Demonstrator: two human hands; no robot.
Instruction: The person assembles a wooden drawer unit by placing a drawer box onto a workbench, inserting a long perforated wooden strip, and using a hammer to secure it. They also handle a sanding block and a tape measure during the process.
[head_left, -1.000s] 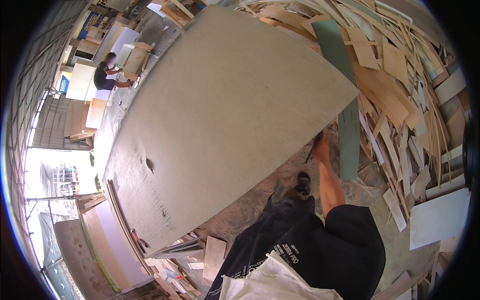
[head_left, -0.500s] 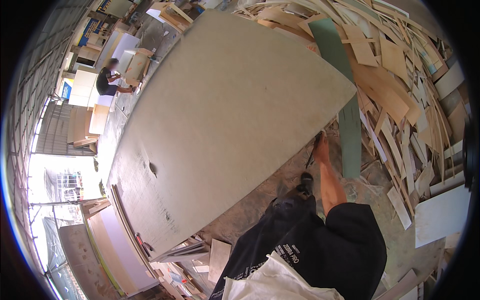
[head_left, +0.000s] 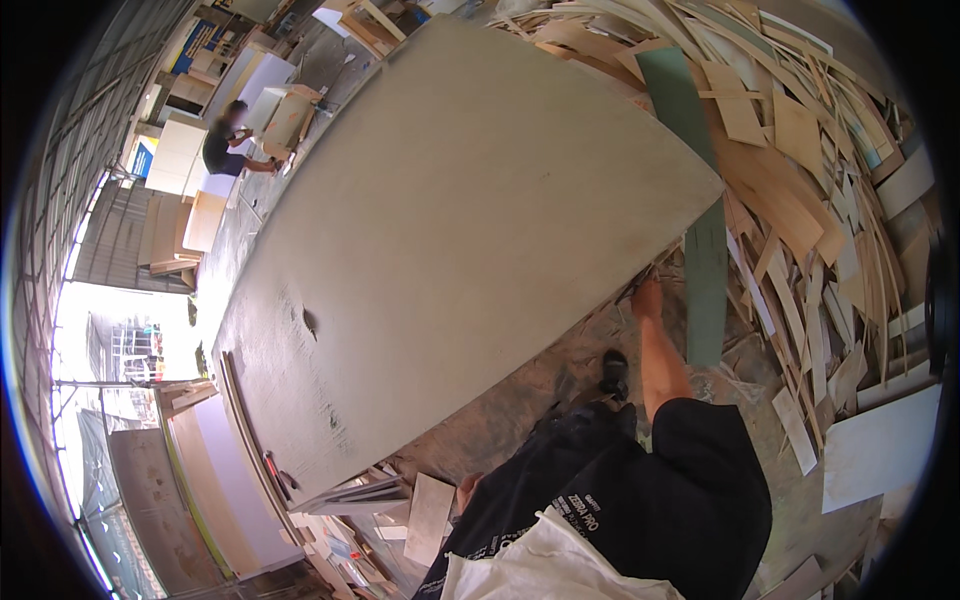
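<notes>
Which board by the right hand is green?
The long strip partly under the right corner of the big panel; the scraps beside it are tan or white, not green.

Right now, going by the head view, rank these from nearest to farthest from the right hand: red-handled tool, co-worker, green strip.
From the right hand:
1. Green strip: just to its right.
2. Red-handled tool: far to the left, by the big board's lower-left corner.
3. Co-worker: upper left, beyond the board's far side.
</notes>
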